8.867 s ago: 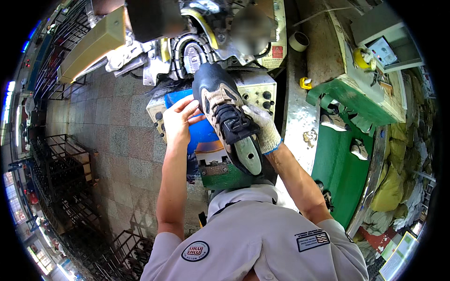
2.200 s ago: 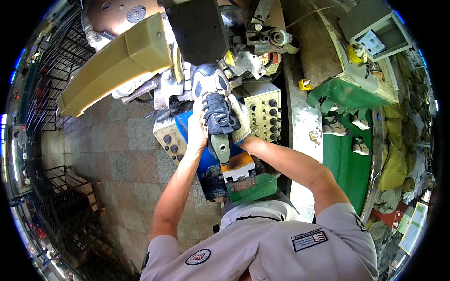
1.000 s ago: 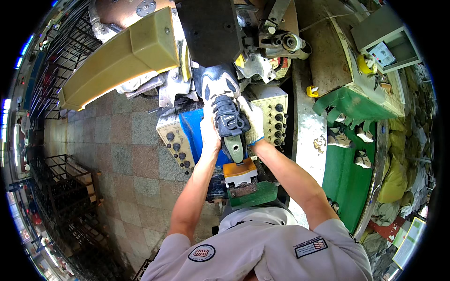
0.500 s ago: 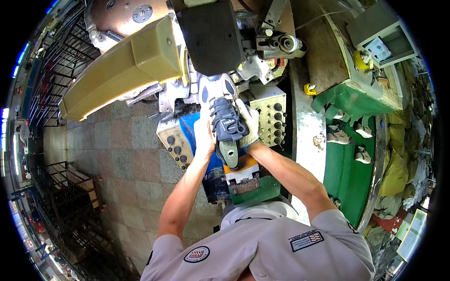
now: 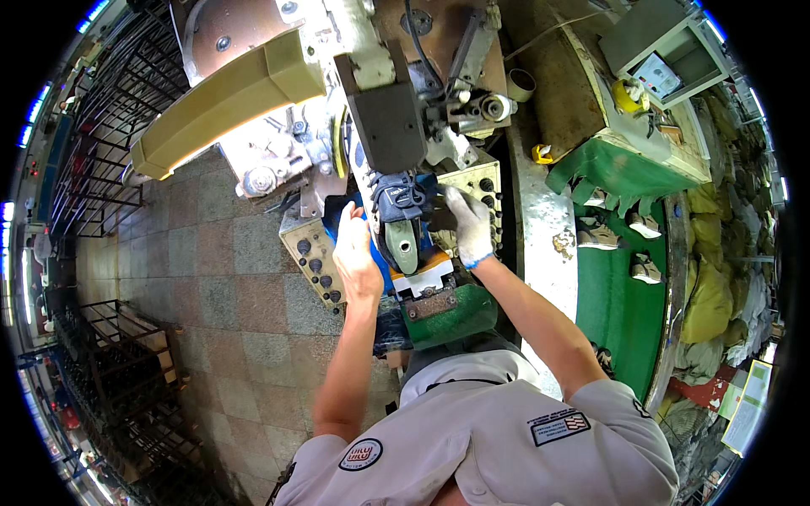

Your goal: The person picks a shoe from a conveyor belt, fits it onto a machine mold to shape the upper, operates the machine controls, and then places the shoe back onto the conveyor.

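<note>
A dark shoe upper (image 5: pixel 398 197) with grey laces sits on a green last (image 5: pixel 403 246), toe end beneath the black block (image 5: pixel 386 128) of a machine. The block hides most of the toe. My left hand (image 5: pixel 358 257), bare, stands just left of the shoe with its fingers stretched forward, holding nothing. On the other side, my right hand (image 5: pixel 469 226) wears a white knit glove with a blue cuff. It is apart from the shoe, in front of a knobbed panel, and its fingers are loosely extended.
A cream control panel (image 5: pixel 314 266) with black knobs flanks the machine on the left. Its yellow curved cover (image 5: pixel 232 101) juts out to the left. On the right, several shoes (image 5: pixel 597 235) lie on a green conveyor (image 5: pixel 612 295) beside a metal ledge (image 5: pixel 548 253).
Both hands have let go of the shoe and moved apart, the right one farther to the right. The shoe's toe is now largely covered by the black block.
</note>
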A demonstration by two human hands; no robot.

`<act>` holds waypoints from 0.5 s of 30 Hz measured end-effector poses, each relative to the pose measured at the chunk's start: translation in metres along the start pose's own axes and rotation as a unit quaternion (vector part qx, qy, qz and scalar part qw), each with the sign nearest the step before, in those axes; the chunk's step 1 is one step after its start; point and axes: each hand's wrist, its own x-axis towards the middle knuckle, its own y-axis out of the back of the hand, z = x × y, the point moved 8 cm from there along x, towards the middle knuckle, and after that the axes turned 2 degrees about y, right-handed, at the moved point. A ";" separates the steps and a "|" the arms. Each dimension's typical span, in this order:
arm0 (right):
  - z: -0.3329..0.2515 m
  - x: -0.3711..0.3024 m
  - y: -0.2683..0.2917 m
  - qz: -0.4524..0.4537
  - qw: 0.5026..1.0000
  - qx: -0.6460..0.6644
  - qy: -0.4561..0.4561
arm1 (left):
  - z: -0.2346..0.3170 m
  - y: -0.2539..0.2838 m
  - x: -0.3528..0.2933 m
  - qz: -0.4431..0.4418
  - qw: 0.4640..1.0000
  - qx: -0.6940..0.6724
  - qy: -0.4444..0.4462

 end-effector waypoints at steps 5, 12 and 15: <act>-0.028 -0.035 0.028 -0.013 0.999 -0.048 0.015 | 0.060 -0.041 -0.023 0.027 0.974 0.218 -0.048; -0.066 -0.087 0.053 -0.010 0.991 -0.128 0.027 | 0.062 -0.047 -0.025 0.070 0.967 0.232 -0.078; -0.053 -0.103 0.058 -0.049 0.991 -0.112 0.047 | 0.056 -0.047 -0.025 0.073 0.967 0.225 -0.091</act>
